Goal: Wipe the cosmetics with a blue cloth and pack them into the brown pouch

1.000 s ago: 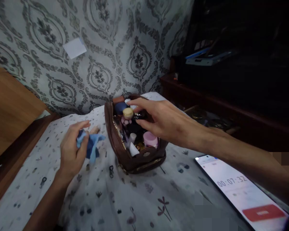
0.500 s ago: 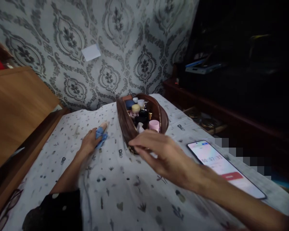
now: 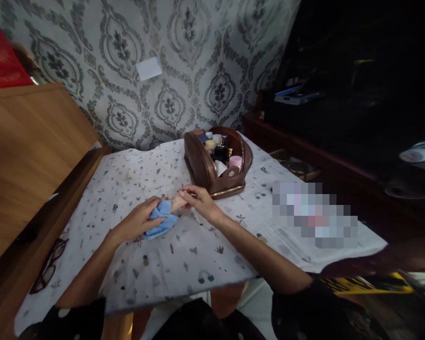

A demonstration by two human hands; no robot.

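Just in front of the bag, my left hand (image 3: 143,217) is closed around a crumpled light-blue cloth (image 3: 161,226). A small beige tube-like item (image 3: 177,203) sticks out of the cloth toward the right; its exact kind is unclear. My right hand (image 3: 200,200) pinches the far end of that item with thumb and fingers. Beyond my hands stands a brown toiletry bag (image 3: 203,165), unzipped at the top. Inside are a pink-lidded jar (image 3: 235,162), a yellowish-lidded jar (image 3: 210,145), a dark bottle (image 3: 220,153) and other small containers.
A white patterned cloth (image 3: 138,174) covers the table. Dark-framed glasses (image 3: 49,267) lie at the left edge beside a wooden panel (image 3: 31,156). A pixelated patch hides the phone area at right. Behind are a patterned wall (image 3: 170,101) and a dark screen (image 3: 350,94).
My right hand has left the bag's front edge and moved left to the beige item. My left hand with the cloth has come nearer and to the right. The camera view has shifted.
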